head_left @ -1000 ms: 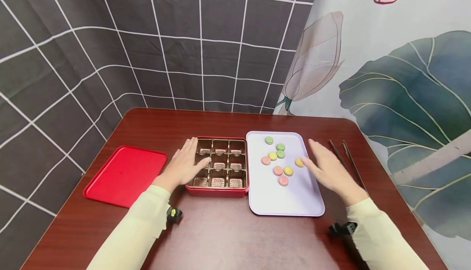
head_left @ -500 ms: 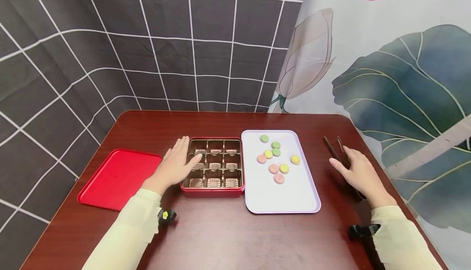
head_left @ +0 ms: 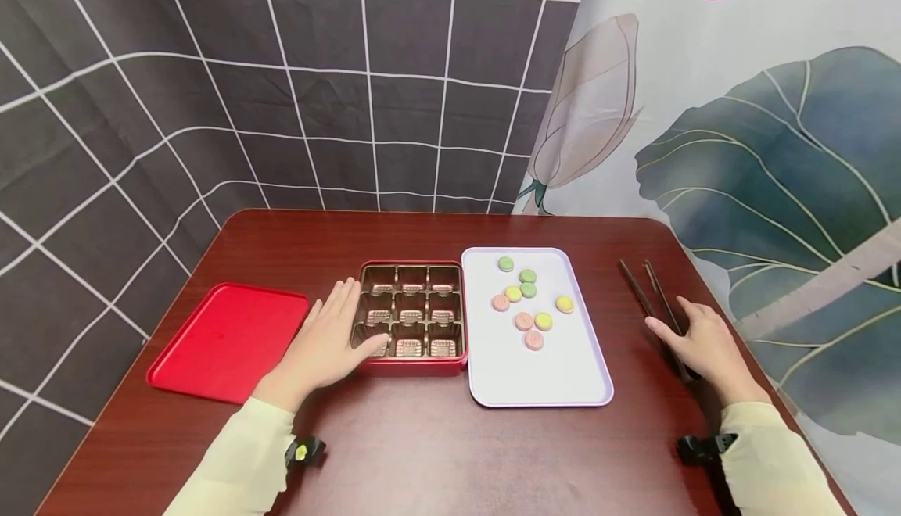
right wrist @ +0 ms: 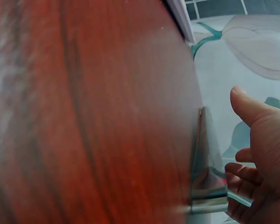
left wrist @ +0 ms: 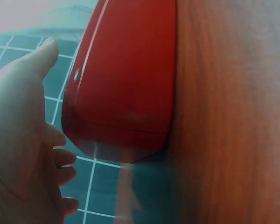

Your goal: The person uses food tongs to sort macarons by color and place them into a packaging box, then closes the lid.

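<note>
My left hand (head_left: 320,348) is beside the near left corner of a red box (head_left: 414,367), fingers straight, thumb overlapping its rim in the head view. The box has a gold-brown insert (head_left: 410,309) divided into several compartments. In the left wrist view, the red side wall of the box (left wrist: 126,70) stands beyond the thumb and fingers. At the right, my right hand (head_left: 711,352) hovers over metal tongs (head_left: 637,288), thumb and fingers spread on either side of them. The right wrist view shows the bent end of the tongs (right wrist: 209,182) close by the relaxed fingers (right wrist: 242,172).
Touching the box's right side is a white tray (head_left: 542,383) with several macarons: green (head_left: 506,264), yellow (head_left: 565,304) and pink (head_left: 534,340). A flat red lid (head_left: 228,340) lies on the left of the wooden table (head_left: 450,438). Curtains (head_left: 408,94) hang behind.
My right hand has moved right, from the tray's right edge to above the tongs. The left hand has slid back toward me along the box's left side. Box, tray and macarons keep their places.
</note>
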`<state>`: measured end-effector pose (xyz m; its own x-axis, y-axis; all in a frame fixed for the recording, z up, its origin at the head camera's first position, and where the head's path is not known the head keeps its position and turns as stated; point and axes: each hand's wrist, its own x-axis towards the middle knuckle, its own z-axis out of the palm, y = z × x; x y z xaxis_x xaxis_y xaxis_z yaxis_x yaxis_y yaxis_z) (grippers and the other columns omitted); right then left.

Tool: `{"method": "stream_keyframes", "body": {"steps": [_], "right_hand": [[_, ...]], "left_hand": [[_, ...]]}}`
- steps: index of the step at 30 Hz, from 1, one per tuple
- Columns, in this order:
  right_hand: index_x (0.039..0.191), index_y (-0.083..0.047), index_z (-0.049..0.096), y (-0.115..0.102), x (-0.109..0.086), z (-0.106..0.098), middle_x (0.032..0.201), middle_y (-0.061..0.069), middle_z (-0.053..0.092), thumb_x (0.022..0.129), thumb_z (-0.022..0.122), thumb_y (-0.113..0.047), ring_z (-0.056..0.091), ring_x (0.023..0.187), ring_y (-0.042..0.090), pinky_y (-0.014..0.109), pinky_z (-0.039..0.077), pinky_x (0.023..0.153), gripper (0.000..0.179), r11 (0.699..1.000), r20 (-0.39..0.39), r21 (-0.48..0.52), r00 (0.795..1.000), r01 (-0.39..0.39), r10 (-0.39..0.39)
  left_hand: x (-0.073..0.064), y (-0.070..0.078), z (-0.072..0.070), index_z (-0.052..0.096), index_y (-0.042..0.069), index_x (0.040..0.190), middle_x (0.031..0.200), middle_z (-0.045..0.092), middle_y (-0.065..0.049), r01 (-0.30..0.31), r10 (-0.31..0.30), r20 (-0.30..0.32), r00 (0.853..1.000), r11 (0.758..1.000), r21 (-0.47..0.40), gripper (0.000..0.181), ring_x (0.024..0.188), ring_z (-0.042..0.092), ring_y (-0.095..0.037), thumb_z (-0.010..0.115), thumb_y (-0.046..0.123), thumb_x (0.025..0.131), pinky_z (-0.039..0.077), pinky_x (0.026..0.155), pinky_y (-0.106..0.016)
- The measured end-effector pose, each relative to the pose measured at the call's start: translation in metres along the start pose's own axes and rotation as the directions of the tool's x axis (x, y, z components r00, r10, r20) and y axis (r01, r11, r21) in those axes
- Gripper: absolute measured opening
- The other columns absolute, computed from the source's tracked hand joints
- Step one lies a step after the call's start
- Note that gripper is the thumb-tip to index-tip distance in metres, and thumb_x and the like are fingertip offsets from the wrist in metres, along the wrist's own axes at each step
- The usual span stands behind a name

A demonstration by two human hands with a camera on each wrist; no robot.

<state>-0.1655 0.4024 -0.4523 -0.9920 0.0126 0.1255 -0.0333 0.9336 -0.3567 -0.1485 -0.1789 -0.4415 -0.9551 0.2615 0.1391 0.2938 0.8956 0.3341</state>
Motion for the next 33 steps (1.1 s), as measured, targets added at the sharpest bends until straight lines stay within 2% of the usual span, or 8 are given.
{"method": "stream_keyframes", "body": {"steps": [9, 14, 21, 23, 25, 28, 33], "right_hand": [[0.137, 0.019, 0.032, 0.007, -0.005, 0.004, 0.12, 0.043, 0.04, 0.087, 0.062, -0.054, 0.042, 0.106, 0.054, 0.07, 0.036, 0.089, 0.094, 0.999, 0.065, -0.031, 0.997, -0.034, 0.036], [0.135, 0.02, 0.033, 0.008, -0.007, 0.0, 0.112, 0.04, 0.043, 0.085, 0.065, -0.054, 0.045, 0.099, 0.05, 0.067, 0.039, 0.085, 0.096, 0.998, 0.112, -0.043, 0.992, -0.049, 0.053], [0.128, 0.02, 0.042, 0.009, -0.008, -0.002, 0.106, 0.04, 0.05, 0.084, 0.067, -0.053, 0.048, 0.095, 0.05, 0.066, 0.04, 0.083, 0.089, 0.997, 0.117, -0.074, 0.992, -0.034, 0.043], [0.127, 0.019, 0.044, 0.009, -0.008, -0.002, 0.092, 0.033, 0.058, 0.085, 0.066, -0.053, 0.055, 0.086, 0.044, 0.065, 0.042, 0.081, 0.086, 0.997, 0.13, -0.07, 0.99, -0.042, 0.051], [0.127, 0.017, 0.044, 0.008, -0.009, -0.003, 0.073, 0.021, 0.062, 0.086, 0.064, -0.054, 0.061, 0.07, 0.034, 0.061, 0.046, 0.077, 0.084, 0.996, 0.153, -0.059, 0.986, -0.06, 0.068], [0.129, 0.015, 0.043, 0.008, -0.011, -0.004, 0.052, 0.002, 0.054, 0.089, 0.06, -0.054, 0.056, 0.049, 0.017, 0.054, 0.049, 0.069, 0.081, 0.995, 0.19, -0.047, 0.977, -0.086, 0.093], [0.126, 0.012, 0.046, 0.006, -0.011, -0.006, 0.051, 0.0, 0.054, 0.092, 0.058, -0.049, 0.055, 0.048, 0.016, 0.048, 0.049, 0.063, 0.071, 0.995, 0.186, -0.042, 0.977, -0.095, 0.101]], "left_hand": [[-0.008, 0.002, 0.01, 0.017, 0.001, 0.153, 0.158, 0.016, -0.017, 0.032, -0.031, 0.032, 0.999, 0.999, -0.029, 0.108, 0.146, 0.011, -0.034, 0.05, 0.075, 0.082, 0.017, 0.112, -0.058], [-0.008, 0.0, 0.014, 0.016, -0.001, 0.152, 0.158, 0.017, -0.017, 0.033, -0.033, 0.015, 0.999, 0.999, -0.041, 0.109, 0.145, 0.013, -0.034, 0.052, 0.074, 0.081, 0.018, 0.112, -0.057], [-0.008, -0.001, 0.015, 0.014, 0.0, 0.153, 0.159, 0.015, -0.016, 0.037, -0.036, 0.018, 0.999, 0.999, -0.038, 0.11, 0.146, 0.011, -0.031, 0.05, 0.075, 0.081, 0.018, 0.113, -0.055], [-0.008, -0.001, 0.014, 0.014, 0.0, 0.153, 0.159, 0.015, -0.016, 0.036, -0.036, 0.016, 0.999, 0.998, -0.042, 0.11, 0.146, 0.011, -0.032, 0.05, 0.075, 0.081, 0.018, 0.113, -0.055], [-0.008, 0.0, 0.014, 0.015, 0.0, 0.153, 0.159, 0.016, -0.016, 0.034, -0.034, 0.012, 0.999, 0.998, -0.045, 0.11, 0.146, 0.011, -0.032, 0.05, 0.075, 0.081, 0.018, 0.113, -0.056], [-0.007, 0.001, 0.014, 0.015, 0.0, 0.153, 0.159, 0.016, -0.016, 0.035, -0.035, 0.013, 0.999, 0.998, -0.045, 0.111, 0.146, 0.012, -0.032, 0.05, 0.076, 0.08, 0.018, 0.113, -0.055], [-0.007, 0.001, 0.015, 0.015, 0.0, 0.153, 0.158, 0.016, -0.016, 0.038, -0.037, 0.013, 0.999, 0.998, -0.045, 0.111, 0.146, 0.011, -0.031, 0.05, 0.076, 0.08, 0.018, 0.113, -0.055]]}}
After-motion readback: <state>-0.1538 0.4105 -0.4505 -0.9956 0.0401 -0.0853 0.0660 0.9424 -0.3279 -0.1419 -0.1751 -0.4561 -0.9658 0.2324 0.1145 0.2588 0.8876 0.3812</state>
